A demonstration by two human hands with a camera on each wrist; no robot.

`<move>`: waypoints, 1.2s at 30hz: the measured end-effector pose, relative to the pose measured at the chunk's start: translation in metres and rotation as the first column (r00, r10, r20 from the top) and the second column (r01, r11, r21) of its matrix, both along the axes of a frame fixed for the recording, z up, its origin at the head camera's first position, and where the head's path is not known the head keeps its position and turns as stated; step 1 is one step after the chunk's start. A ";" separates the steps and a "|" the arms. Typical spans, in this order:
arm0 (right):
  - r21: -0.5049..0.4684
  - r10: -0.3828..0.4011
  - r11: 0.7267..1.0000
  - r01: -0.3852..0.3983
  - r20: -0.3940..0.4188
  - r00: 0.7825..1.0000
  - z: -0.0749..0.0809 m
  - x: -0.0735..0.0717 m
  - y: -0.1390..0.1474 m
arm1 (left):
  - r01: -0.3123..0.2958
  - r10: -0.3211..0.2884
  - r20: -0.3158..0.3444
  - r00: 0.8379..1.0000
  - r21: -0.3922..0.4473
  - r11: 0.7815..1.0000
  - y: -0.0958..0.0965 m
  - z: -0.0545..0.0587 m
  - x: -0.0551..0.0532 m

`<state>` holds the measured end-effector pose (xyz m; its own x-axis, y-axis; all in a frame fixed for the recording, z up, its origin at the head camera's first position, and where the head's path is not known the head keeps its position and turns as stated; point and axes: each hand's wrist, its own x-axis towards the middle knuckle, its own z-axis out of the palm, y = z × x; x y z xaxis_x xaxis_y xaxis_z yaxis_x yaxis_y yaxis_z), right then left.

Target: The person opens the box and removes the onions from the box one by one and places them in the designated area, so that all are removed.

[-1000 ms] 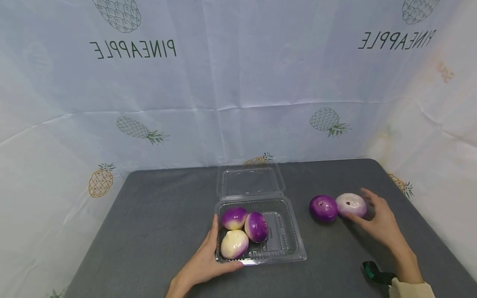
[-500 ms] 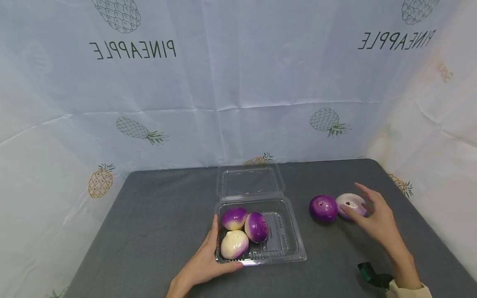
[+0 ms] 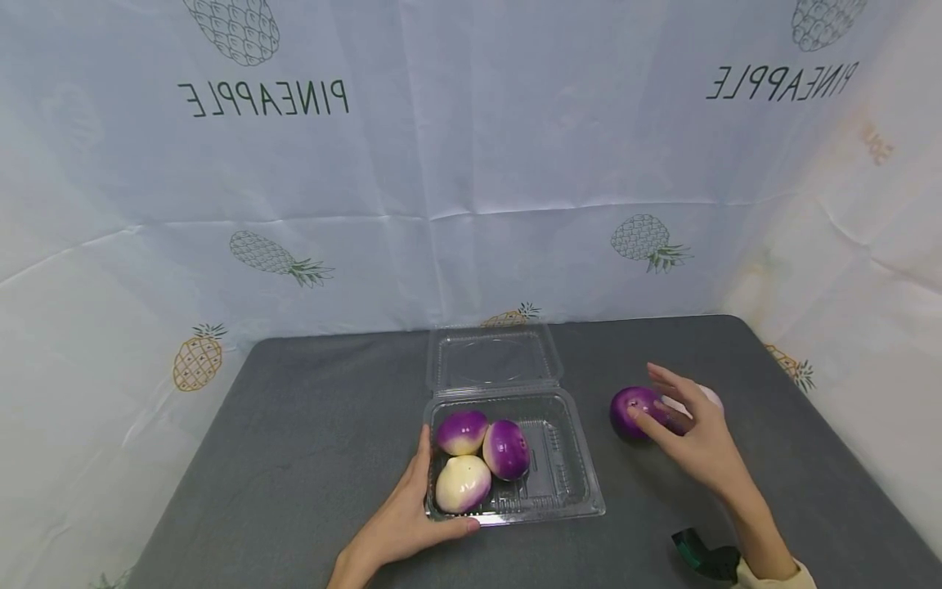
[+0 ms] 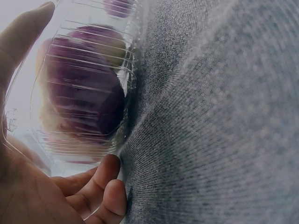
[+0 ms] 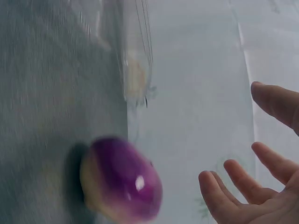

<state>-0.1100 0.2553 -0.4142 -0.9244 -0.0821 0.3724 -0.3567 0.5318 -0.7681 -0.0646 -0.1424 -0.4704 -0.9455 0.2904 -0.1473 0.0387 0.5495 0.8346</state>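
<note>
1. Apparently the step in hand is a grasp by the right hand (image 3: 697, 446), which hangs over the purple bulb (image 3: 634, 397). Its fingers are spread and pinch nothing; the right wrist view shows them apart from a bulb.
2. The purple bulb sits on the table (image 3: 294, 458), between the clear container (image 3: 557, 458) and the table's right edge, toward the far right corner. Just to its right is the pale bulb (image 3: 714, 398), partly hidden by the hand — whether the two touch, I cannot tell.
3. The left hand (image 3: 403, 519) holds the container's near left corner, thumb along the near edge, fingers against the left wall. That steadying hold seems worth keeping, since such thin plastic would probably slide if knocked.
4. Three bulbs (image 3: 506, 450) lie grouped toward the container's left wall; the lid (image 3: 489, 360) is folded back toward the table's far edge.
5. For a good grasp, thumb and fingers should probably straddle the purple bulb at its widest — and low, because the glossy skin may slip under a high pinch.
6. A lift straight up looks safest: a sideways drag could roll the pale bulb toward the table's right edge.
</note>
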 end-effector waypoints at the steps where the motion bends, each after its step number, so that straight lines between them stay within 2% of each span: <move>1: -0.009 0.014 1.000 -0.013 0.011 1.000 0.000 0.000 -0.004 | -0.001 0.001 0.000 1.000 0.000 1.000 0.000 0.000 0.000; 4: -0.030 0.049 0.998 -0.047 0.043 0.998 0.000 0.001 -0.014 | -0.004 0.004 0.005 1.000 -0.003 1.000 0.000 0.000 0.000; 14: -0.133 0.203 0.972 -0.196 0.047 0.978 -0.008 0.001 -0.047 | -0.007 0.007 -0.003 1.000 -0.017 1.000 0.001 0.001 0.001; 23: -0.186 0.268 0.953 -0.240 0.142 0.953 -0.017 0.002 -0.074 | 0.003 -0.003 -0.020 1.000 -0.015 1.000 0.001 0.002 0.001; 28: -0.202 0.300 0.943 -0.266 0.166 0.939 -0.020 0.002 -0.086 | 0.005 -0.006 -0.023 1.000 -0.014 1.000 0.001 0.003 0.001; 36: -0.254 0.365 0.917 -0.308 0.219 0.905 -0.026 0.000 -0.106 | -0.001 0.000 -0.020 1.000 -0.013 1.000 0.001 0.001 0.001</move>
<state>-0.1098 0.1489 -0.4406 -0.9206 -0.3517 0.1695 -0.2613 0.2325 -0.9368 -0.0640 -0.1409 -0.4692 -0.9484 0.2881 -0.1324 0.0548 0.5603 0.8265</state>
